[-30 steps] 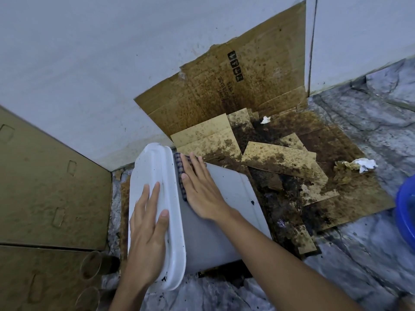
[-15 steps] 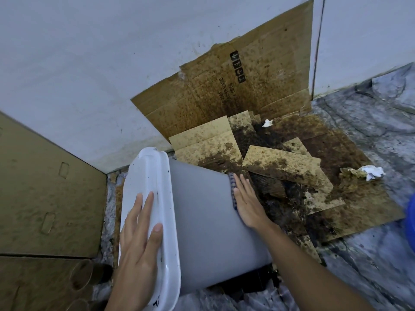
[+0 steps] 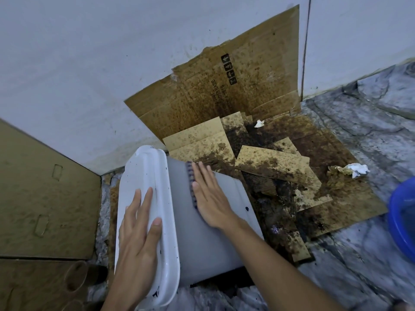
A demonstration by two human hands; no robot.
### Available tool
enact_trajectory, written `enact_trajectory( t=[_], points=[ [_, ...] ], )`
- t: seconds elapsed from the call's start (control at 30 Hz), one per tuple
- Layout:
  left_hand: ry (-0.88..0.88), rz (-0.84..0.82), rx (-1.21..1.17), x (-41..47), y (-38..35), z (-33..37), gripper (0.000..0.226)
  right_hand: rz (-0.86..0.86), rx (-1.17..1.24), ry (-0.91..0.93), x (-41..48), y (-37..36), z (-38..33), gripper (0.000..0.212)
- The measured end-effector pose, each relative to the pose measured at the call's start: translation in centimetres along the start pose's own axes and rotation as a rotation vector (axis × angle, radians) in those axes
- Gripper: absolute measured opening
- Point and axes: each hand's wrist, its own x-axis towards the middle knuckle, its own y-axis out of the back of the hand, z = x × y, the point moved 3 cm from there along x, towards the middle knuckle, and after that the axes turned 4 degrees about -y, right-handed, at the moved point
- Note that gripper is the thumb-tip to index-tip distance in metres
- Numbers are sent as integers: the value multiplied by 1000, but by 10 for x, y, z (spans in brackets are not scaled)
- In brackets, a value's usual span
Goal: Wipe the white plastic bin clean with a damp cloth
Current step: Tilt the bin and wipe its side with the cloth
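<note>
We are looking down at a veined grey marble floor (image 3: 359, 277), where stained, speckled cardboard (image 3: 258, 86) is lying flat and leaning on the pale wall. The white plastic bin (image 3: 213, 248) is lying on its side there. Our left hand (image 3: 137, 234) is resting flat, fingers straight, on its glossy rounded end. Our right hand (image 3: 211, 198), also flat, is pressing a checked cloth (image 3: 190, 180) against the smooth matte side.

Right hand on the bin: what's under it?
Under the right hand lies a dark checked cloth, pressed flat on the white bin; only its edge shows. The palm covers the rest.
</note>
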Motion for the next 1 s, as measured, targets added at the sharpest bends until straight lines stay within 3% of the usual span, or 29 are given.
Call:
enact_trajectory(
  t=[0.13,0.27,0.73,1.0],
  points=[
    [17,-5,-6,0,2,0,57,11,15,160,2,-6,-49,54],
    [29,-6,-16,0,3,-4,59,16,40,197,7,-10,-46,54],
    [14,26,-19,-2,2,-7,57,-11,10,-238,33,5,119,55],
    [-6,32,-2,-1,0,-4,56,10,-20,-209,22,3,99,54]
  ],
)
